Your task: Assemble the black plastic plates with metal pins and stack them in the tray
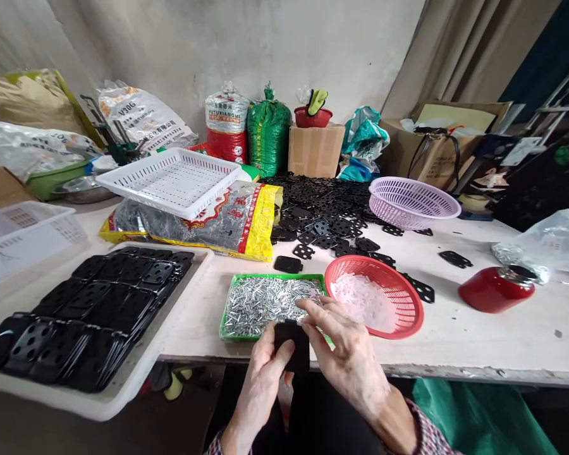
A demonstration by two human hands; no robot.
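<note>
My left hand [264, 371] is closed round a flat black plate [298, 354], thumb across its face, holding it upright at the table's front edge. Beside the plate's top right corner is my right hand [346, 344]; its thumb is close to that corner and its index finger stretches out above, apart from the thumb. No part shows between those fingers. Just behind both hands sits a green tray [224, 330] filled with small silvery metal pins [260, 303]. To its right, a red basket [410, 309] holds translucent whitish pieces [364, 303].
Stacked black plates [109, 297] fill a large white tray [137, 379] at left. A white basket [171, 180] rests on a yellow-edged bag [260, 230]. Loose black plates [322, 208] are heaped behind. A purple basket [415, 205] and a red jar [495, 291] stand right.
</note>
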